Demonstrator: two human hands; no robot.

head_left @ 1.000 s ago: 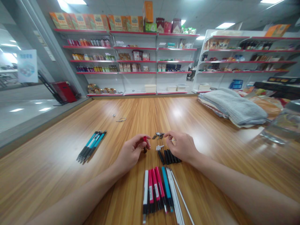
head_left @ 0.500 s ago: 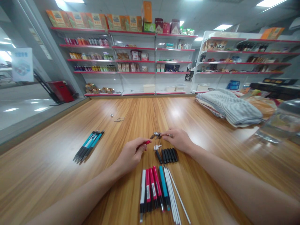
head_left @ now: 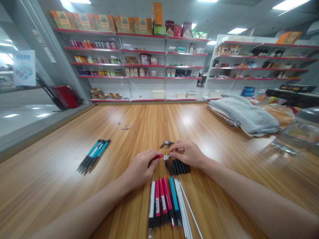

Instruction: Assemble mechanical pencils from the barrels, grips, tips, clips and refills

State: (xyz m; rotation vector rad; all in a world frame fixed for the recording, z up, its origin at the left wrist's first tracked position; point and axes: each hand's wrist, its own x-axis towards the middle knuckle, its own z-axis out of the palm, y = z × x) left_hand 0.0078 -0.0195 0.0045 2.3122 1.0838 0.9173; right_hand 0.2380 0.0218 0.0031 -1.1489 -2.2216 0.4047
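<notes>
My left hand (head_left: 142, 166) is closed around a red pen barrel (head_left: 157, 157), most of it hidden in the fingers. My right hand (head_left: 187, 152) has its thumb and forefinger nearly together at the small white cone-shaped pen parts (head_left: 166, 157); anything between the fingertips is too small to make out. Just beyond lies a little heap of metal pen clips (head_left: 166, 144). Black pen grips (head_left: 178, 167) lie in a row partly under my right hand. Nearer to me are a white pen barrel (head_left: 152, 202), several red pen barrels (head_left: 163, 200), a blue barrel (head_left: 174, 199) and thin white refills (head_left: 183, 210).
Several blue-and-black pens (head_left: 94, 156) lie together at the left. A thin loop (head_left: 127, 127) and a tiny metal piece (head_left: 119, 122) are farther back. Folded striped cloth (head_left: 245, 114) and a clear water container (head_left: 297, 131) occupy the right side. Stocked shelves (head_left: 139, 51) stand behind the table.
My right hand has drawn back toward me from the metal clips to the white parts. My left hand, still holding the red barrel, has shifted slightly nearer and to the right.
</notes>
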